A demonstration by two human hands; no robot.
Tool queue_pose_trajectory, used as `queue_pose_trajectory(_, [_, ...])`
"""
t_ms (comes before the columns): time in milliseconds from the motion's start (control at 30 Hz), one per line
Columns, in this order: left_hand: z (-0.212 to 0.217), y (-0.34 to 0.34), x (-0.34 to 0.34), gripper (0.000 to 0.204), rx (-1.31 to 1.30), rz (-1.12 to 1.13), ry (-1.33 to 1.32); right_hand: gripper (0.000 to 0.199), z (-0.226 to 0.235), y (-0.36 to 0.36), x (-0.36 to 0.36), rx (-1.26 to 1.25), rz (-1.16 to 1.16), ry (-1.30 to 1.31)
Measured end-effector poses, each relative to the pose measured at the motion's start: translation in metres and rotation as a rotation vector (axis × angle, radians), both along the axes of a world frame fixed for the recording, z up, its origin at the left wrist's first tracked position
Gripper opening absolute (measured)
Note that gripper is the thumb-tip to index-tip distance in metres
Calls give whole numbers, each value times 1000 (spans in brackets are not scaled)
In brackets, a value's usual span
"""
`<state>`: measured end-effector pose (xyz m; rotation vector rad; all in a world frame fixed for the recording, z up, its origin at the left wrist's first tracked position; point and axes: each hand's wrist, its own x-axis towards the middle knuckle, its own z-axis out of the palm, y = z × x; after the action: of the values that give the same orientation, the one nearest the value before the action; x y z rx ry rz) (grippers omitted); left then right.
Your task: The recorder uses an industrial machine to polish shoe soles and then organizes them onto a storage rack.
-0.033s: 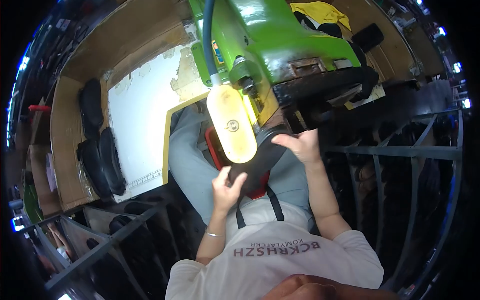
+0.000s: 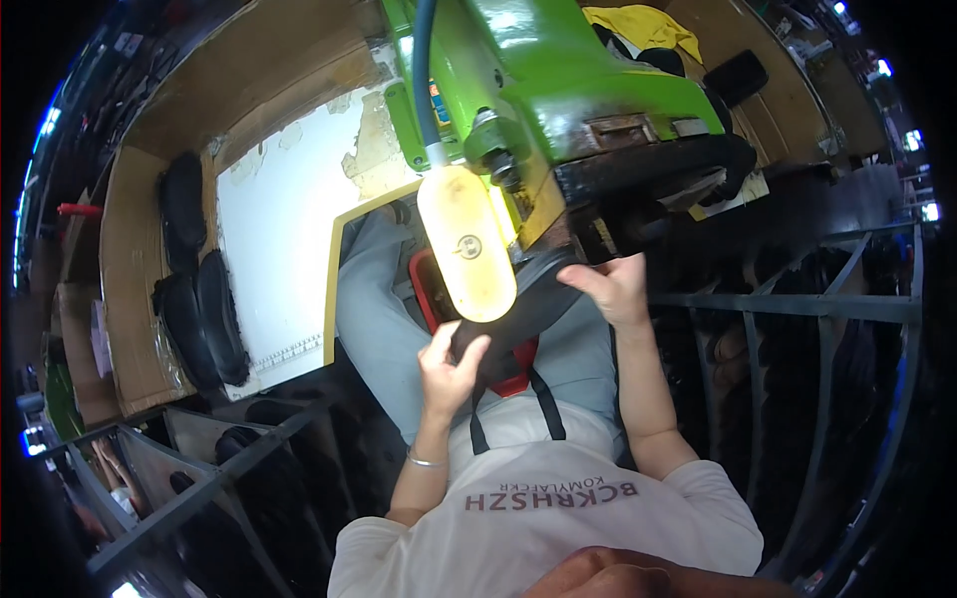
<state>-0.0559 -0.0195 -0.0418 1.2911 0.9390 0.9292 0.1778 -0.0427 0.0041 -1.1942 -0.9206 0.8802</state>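
Observation:
A black shoe sole (image 2: pixel 528 311) is held over my lap between both hands, its far end up against the working head (image 2: pixel 548 224) of a green machine (image 2: pixel 588 95). My left hand (image 2: pixel 448 371) pinches the near left end, thumb on top. At the far right end, my right hand (image 2: pixel 611 289) grips the edge with the thumb laid across; its other fingers are mostly hidden underneath. A yellow oval lamp (image 2: pixel 468 244) on a dark flexible neck hangs over the sole and covers part of it. The exact contact with the machine is hard to make out.
Several black soles (image 2: pixel 198 317) lie in the cardboard-walled tray (image 2: pixel 135 269) at left, beside a white board (image 2: pixel 284 239). A red container (image 2: pixel 427 299) shows between my legs. Metal racks (image 2: pixel 797 304) stand close on both sides. A yellow cloth (image 2: pixel 653 30) lies behind the machine.
My right hand and the far end of the sole have shifted slightly right in the picture, as have the lamp and machine. Both hands keep their grip.

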Motion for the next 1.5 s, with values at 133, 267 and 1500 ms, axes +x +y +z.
queue_pose_trajectory(133, [25,36,23,23,426,1,163,26,-3,-14,22,90,-193,113])
queue_pose_trajectory(267, [40,54,39,21,406,-74,78,23,-2,-15,28,100,-257,186])
queue_pose_trajectory(1500, [1,71,-24,28,589,529,203,30,49,-26,58,-54,-468,-205])
